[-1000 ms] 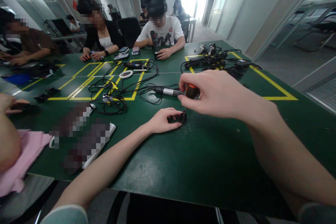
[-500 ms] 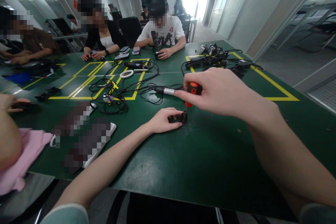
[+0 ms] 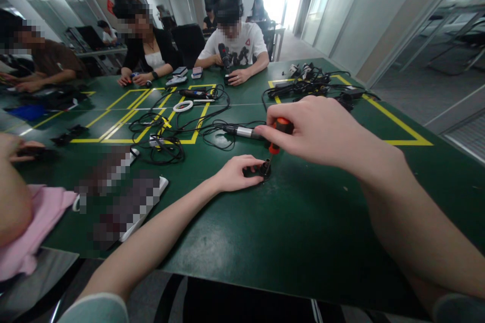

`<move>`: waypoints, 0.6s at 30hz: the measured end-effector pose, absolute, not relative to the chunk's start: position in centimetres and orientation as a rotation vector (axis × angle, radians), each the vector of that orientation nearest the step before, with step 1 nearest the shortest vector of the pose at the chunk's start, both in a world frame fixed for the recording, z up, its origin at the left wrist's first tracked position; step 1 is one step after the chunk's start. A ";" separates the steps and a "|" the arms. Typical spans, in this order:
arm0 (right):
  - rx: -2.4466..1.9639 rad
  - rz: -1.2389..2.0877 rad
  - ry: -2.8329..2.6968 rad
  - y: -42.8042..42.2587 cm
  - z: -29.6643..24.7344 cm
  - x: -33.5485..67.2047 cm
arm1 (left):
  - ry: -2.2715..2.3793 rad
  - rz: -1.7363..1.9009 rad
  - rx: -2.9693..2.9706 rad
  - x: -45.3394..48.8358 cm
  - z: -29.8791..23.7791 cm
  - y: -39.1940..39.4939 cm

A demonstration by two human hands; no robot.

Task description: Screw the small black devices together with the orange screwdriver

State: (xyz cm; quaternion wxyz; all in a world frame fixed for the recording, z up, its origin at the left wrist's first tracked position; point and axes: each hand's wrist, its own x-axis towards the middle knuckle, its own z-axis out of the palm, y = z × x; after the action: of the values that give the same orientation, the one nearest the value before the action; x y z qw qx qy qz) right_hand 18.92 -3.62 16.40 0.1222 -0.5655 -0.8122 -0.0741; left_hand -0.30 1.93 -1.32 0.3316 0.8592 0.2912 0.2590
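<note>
1. My right hand [image 3: 318,131] pinches the orange-handled screwdriver [image 3: 279,130], tip down at 6 o'clock.
2. My left hand [image 3: 237,174] pinches the small black part [image 3: 261,170] against the green surface [image 3: 303,222].
3. The part looks light, rigid and apt to slide; I would hold its rim.

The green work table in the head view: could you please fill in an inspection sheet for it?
Surface: green table with yellow tape lines.
Job's things: small black part; orange-handled screwdriver, tip on the part.
Clutter: pink cloth, white ring.
Hands: left hand steadies the part; right hand grips the screwdriver.
Cables: black tangle mid-table, another pile far right.
Surroundings: seated people opposite; glass partitions.
</note>
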 end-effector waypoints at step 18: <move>-1.512 -0.166 -2.355 -3.7 16.2 19.1 | 0.763 0.665 2.228 -0.3 -1.1 1.9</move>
State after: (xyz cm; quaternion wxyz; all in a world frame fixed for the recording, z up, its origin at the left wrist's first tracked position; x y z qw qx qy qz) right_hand 19.06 -3.69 16.21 0.1685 -0.5316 -0.8280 -0.0583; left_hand -0.33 1.87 -1.13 0.3401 0.8562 0.2933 0.2554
